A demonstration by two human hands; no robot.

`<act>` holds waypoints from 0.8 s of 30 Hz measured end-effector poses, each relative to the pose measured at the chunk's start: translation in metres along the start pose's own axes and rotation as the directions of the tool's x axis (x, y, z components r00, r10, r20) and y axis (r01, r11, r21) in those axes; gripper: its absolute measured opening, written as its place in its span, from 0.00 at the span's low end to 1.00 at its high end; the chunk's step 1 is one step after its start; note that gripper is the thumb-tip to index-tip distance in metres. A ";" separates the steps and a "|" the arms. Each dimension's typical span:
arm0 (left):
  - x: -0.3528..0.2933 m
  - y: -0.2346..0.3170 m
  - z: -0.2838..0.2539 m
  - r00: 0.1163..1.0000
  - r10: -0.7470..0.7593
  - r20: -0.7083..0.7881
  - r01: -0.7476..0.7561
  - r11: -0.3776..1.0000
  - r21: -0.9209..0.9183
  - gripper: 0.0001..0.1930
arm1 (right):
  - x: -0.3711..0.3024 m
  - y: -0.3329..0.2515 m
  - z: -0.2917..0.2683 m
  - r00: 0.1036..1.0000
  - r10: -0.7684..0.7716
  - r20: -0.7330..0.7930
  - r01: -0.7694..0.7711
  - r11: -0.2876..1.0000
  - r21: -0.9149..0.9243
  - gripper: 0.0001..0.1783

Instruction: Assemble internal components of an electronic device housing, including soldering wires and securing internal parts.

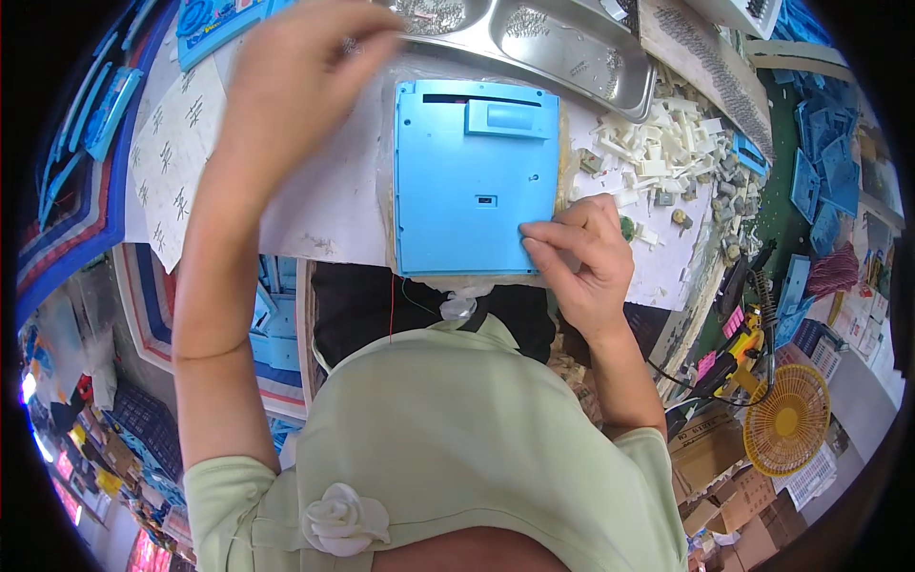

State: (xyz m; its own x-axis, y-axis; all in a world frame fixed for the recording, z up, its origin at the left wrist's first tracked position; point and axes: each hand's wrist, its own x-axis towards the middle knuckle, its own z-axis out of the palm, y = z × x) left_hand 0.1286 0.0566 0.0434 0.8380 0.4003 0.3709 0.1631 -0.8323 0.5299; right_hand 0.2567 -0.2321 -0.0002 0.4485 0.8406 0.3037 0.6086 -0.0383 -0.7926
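A light blue plastic casing point(457, 195) lies flat in front of me, with a long dark slot along its far edge and a small window near its middle. Over the casing's near right corner, my right hand point(589, 257) has thumb and forefinger pinched together. Whatever is between those fingertips is too small or hidden to tell. My left hand point(310, 67) is raised at the far left of the casing, beside the metal tray point(486, 43) of small screws. Motion smears its fingers, so their hold is unclear.
White plastic parts point(658, 143) and small motors point(681, 219) are heaped right of the casing. A board covered in screws point(710, 71) leans beyond them. Paper with handwriting point(176, 143) lies at the left. A yellow fan point(786, 419) stands at the lower right, near blue casings point(827, 157).
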 end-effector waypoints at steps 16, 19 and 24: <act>-0.036 -0.078 0.003 0.963 -0.265 -0.047 0.269 0.940 0.211 0.09 | 0.022 -0.003 -0.002 0.997 0.006 -0.077 -0.018 0.986 -0.165 0.15; -0.038 -0.076 0.002 0.962 -0.257 -0.096 0.272 0.943 0.193 0.10 | 0.019 -0.003 -0.001 0.994 -0.112 -0.013 0.102 0.941 -0.324 0.16; -0.043 -0.076 0.002 0.963 -0.236 -0.130 0.258 0.945 0.202 0.10 | 0.055 0.014 -0.035 0.962 -0.063 -0.266 -0.003 0.971 -0.241 0.18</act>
State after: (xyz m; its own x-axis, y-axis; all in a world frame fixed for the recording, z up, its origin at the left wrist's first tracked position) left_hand 0.0811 0.1017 -0.0147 0.7011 0.6315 0.3311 0.4757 -0.7602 0.4425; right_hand 0.3128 -0.2054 0.0244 0.5669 0.6674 0.4829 0.7470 -0.1695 -0.6429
